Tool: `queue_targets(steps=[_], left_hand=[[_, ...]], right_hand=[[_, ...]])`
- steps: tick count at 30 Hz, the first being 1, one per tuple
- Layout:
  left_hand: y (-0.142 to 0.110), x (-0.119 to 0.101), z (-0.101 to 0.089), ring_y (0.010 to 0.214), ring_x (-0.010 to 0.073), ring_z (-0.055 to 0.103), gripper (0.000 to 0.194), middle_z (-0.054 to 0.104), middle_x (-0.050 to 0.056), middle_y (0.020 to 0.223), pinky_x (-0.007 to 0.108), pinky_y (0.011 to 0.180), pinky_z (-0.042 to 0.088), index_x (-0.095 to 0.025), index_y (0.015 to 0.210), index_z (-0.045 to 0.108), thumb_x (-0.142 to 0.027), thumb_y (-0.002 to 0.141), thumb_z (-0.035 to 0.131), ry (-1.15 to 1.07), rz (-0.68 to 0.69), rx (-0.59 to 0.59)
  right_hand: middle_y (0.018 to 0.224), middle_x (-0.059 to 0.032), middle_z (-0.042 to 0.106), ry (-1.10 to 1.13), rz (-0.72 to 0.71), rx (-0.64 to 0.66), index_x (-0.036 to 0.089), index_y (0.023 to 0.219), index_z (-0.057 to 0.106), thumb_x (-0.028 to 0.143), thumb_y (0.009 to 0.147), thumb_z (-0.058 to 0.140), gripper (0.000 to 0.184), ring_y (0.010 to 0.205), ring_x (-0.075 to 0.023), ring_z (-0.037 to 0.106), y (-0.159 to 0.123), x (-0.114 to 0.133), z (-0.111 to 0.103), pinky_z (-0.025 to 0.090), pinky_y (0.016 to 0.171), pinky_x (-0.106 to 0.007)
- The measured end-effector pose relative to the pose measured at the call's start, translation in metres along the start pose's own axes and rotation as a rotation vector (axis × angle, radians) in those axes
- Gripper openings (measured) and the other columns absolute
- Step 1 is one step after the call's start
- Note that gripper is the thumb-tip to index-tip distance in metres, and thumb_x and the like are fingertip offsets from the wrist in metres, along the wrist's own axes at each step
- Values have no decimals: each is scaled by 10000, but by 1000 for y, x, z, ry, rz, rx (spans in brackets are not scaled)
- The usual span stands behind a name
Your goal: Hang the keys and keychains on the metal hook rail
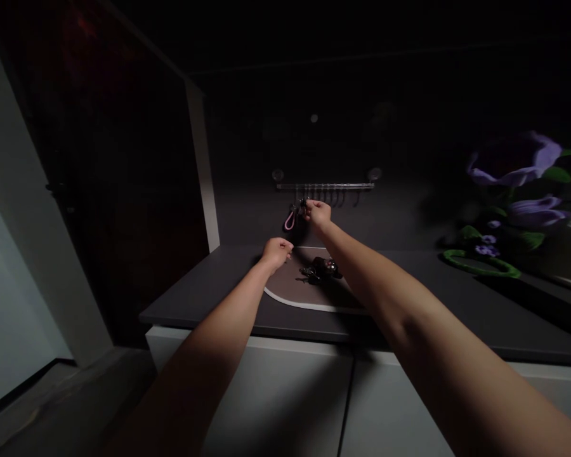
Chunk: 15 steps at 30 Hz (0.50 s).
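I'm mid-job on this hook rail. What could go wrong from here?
1. The right hand has its fingertips at a small dark item just below the hook rail; if it isn't properly hooked, which I can't tell, it might drop.
2. The pink loop hangs close beside those fingers and could get snagged.
3. The dark bundle on the mat is poorly lit, so pieces may be hard to pick out.

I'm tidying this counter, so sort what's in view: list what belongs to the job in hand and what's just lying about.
Seems part of the job:
hook rail, right hand raised to it
pink loop hanging beside that hand
dark bunch, apparently with keys, on the mat

Seems just lying about:
purple flowers
green ring below them
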<state>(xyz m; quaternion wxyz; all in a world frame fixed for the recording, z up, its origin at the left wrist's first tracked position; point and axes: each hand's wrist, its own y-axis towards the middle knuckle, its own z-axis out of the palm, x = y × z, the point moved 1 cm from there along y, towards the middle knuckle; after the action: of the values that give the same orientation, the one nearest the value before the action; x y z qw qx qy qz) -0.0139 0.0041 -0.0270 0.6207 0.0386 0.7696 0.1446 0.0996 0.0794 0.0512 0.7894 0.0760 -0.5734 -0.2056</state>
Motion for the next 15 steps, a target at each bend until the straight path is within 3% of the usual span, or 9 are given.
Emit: queue_targets(steps=[15], left_hand=[[0, -1, -2, 440, 51, 485, 86, 523, -31, 507, 172, 467, 357, -118, 649, 589, -82, 725, 575, -7, -15, -6]], right_hand=[[517, 31, 533, 22, -15, -50, 132, 698, 571, 167, 737, 539, 62, 474, -63, 480, 14, -12, 4, 422, 505, -187]])
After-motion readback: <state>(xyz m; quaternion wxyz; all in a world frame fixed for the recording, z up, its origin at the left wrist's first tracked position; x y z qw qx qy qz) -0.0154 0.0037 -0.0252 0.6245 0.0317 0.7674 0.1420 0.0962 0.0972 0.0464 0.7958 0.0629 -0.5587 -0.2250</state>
